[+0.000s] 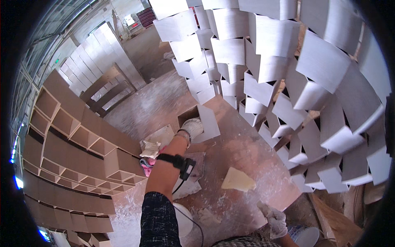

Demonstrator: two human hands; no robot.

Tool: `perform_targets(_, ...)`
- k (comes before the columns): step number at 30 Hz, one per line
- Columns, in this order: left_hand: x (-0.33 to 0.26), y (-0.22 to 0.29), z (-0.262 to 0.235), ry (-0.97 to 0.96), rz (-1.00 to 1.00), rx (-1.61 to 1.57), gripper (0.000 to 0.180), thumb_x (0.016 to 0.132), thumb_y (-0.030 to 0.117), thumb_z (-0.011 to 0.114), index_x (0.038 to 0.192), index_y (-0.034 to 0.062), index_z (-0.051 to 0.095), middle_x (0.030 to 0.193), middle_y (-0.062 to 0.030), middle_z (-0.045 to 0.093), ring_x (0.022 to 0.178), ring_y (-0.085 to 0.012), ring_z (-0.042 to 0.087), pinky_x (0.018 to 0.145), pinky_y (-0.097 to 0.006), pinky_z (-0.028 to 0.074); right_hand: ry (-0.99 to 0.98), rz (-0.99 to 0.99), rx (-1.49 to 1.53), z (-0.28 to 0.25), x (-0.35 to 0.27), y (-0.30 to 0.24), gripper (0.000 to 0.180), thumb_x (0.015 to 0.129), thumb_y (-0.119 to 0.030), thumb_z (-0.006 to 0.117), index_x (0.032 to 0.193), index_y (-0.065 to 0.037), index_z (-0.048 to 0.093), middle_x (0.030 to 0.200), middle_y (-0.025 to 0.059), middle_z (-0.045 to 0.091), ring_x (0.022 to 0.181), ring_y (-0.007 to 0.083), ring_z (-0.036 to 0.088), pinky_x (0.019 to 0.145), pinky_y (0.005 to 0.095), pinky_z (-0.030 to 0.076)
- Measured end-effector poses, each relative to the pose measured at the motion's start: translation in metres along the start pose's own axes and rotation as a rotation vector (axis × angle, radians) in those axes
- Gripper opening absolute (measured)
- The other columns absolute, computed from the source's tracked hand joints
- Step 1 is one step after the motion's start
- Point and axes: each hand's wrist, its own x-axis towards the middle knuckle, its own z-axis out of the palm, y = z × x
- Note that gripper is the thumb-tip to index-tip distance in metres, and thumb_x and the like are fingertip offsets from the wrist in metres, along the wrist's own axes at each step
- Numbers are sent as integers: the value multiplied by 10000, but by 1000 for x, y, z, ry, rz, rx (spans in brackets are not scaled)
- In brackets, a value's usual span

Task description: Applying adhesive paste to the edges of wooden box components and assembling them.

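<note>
My left hand [192,127], in a whitish knit glove, grips the near edge of a small open box [209,122]. The box is brown inside and has a pale whitish panel on its right side. It sits on the far part of the dusty reddish work surface [230,144]. Most of the left fingers are hidden at the box's edge. My right hand [276,222], also gloved, is low at the near right edge of the surface. Its fingers look bunched together, and what they hold, if anything, is unclear. A pale yellow flat piece [238,180] lies between the hands.
Tall staggered stacks of whitish boxes [271,31] rise on the right. Brown open compartments [78,152] are piled on the left. Crumpled cream scraps [150,149] and a pink cloth [147,164] lie beside my left forearm. A white bucket [306,236] stands at the lower right.
</note>
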Motion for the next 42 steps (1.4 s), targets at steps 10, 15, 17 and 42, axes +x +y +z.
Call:
perform_targets(10, 160, -7, 20, 174, -503, -387, 489, 818, 330, 486, 1259, 118, 481, 1267, -191, 507, 1136, -369, 513, 956, -469, 409, -13, 104, -15, -40, 43, 9, 378, 934, -91, 482, 1259, 98, 447, 1254, 171, 527, 1132, 227, 530, 987, 318, 400)
perform_targets(15, 152, -29, 44, 420, -269, -184, 363, 864, 279, 468, 1153, 80, 558, 1189, -179, 559, 1118, -330, 522, 955, -431, 409, -23, 123, 3, -42, 58, 1, 378, 932, -88, 483, 1259, 98, 448, 1254, 170, 527, 1133, 226, 530, 988, 318, 399)
perform_targets(17, 133, -4, 36, 433, -218, -342, 357, 865, 291, 469, 1137, 81, 565, 1166, -178, 567, 1103, -330, 527, 948, -431, 409, -11, 127, -3, -46, 60, -2, 379, 931, -87, 483, 1259, 98, 448, 1253, 170, 528, 1133, 226, 530, 988, 318, 399)
perform_targets(42, 130, 24, 45, 563, -177, 100, 107, 812, 157, 519, 904, 106, 540, 810, -111, 627, 789, -306, 633, 668, -436, 510, -58, 127, -13, -32, 51, -9, 381, 920, -73, 487, 1258, 99, 449, 1251, 167, 530, 1135, 223, 527, 993, 318, 392)
